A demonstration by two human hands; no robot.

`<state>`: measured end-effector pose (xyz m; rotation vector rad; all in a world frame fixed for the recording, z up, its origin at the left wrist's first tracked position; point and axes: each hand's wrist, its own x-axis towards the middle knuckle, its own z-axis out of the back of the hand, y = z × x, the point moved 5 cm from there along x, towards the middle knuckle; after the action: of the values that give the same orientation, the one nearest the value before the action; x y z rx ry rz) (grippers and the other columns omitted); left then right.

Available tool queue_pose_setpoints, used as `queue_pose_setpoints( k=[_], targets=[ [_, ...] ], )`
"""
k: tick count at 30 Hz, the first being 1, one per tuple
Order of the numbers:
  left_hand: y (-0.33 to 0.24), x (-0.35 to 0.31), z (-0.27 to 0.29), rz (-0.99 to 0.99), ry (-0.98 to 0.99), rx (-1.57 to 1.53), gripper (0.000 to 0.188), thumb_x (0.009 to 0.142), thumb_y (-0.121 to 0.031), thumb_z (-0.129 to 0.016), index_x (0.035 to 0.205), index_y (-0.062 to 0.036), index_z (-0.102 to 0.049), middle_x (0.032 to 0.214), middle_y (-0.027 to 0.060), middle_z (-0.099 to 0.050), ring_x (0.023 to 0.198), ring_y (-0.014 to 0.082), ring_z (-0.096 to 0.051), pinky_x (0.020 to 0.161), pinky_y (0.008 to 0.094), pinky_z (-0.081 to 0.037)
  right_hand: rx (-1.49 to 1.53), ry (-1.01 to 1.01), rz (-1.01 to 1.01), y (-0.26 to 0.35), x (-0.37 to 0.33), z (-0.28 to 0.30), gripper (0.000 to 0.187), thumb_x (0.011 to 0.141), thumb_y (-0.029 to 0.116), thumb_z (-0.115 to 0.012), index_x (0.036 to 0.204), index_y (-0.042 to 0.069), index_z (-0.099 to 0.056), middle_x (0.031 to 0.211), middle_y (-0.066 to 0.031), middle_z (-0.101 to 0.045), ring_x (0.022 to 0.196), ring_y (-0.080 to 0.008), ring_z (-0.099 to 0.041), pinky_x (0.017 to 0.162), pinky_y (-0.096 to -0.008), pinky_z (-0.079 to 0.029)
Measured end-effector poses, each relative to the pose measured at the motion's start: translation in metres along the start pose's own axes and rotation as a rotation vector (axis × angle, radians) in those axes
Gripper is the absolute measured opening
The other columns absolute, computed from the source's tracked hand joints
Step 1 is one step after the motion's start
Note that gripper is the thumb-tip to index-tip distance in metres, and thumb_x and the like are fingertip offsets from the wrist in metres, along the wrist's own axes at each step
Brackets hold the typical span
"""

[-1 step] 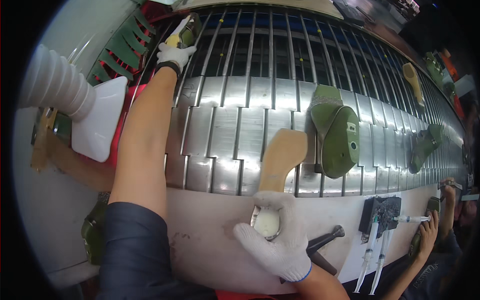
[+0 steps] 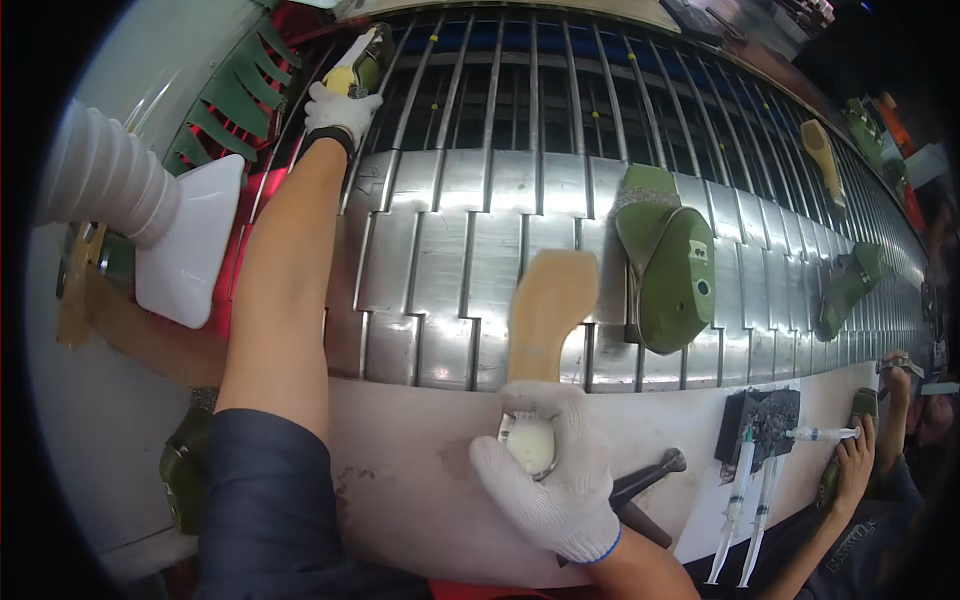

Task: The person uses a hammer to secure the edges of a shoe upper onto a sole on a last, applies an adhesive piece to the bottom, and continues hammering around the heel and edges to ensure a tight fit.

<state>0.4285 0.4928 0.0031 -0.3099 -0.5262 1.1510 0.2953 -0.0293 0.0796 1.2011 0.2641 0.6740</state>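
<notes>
Nearest, over the pale bench (image 2: 400, 430), the gloved right hand (image 2: 548, 465) has hold of the narrow end of a tan sole (image 2: 553, 305). The sole juts over the metal slats (image 2: 445, 250); a slackened hold could let it tip or swing into the green shoe form (image 2: 675, 275) just beside it. That hand's fingers curl, thumb spread leftward, round a white piece (image 2: 530, 445), its wrist close by a black tool (image 2: 645, 482) (a careless shift could knock it). Farther off, a stretched reach could make placement clumsy: the left arm extends almost straight, its gloved left hand (image 2: 342, 108) at a yellow-and-white piece (image 2: 342, 79) beside another green form (image 2: 374, 65). Its fingertips are partly hidden, so I cannot tell whether they grip.
</notes>
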Motion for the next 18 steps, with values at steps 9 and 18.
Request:
queue_pose_setpoints(
  k=[9,18],
  targets=[
    [0.011,-0.132,0.102,-0.072,-0.057,-0.064,0.12,0.076,-0.04,-0.094,0.166,0.0023,-0.028,0.156,0.0349,-0.05,0.143,0.048,-0.053,0.122,0.0505,-0.045,0.073,-0.038,0.067,0.001,0.0,-0.004,0.06,0.096,0.014,-0.073,0.15,-0.005,-0.053,0.134,-0.0263,-0.065,0.12,-0.0383,-0.07,0.105,-0.0445,-0.055],
    [0.121,-0.383,0.305,-0.425,-0.059,-0.309,0.116,0.074,-0.019,-0.097,0.166,0.0037,-0.03,0.146,0.0288,-0.052,0.134,0.0453,-0.054,0.115,0.0507,-0.045,-0.156,-0.187,0.231,0.003,-0.015,-0.001,0.079,0.095,0.023,-0.077,0.159,-0.005,-0.04,0.14,-0.0313,-0.063,0.129,-0.0444,-0.066,0.111,-0.0491,-0.052]
  ],
)
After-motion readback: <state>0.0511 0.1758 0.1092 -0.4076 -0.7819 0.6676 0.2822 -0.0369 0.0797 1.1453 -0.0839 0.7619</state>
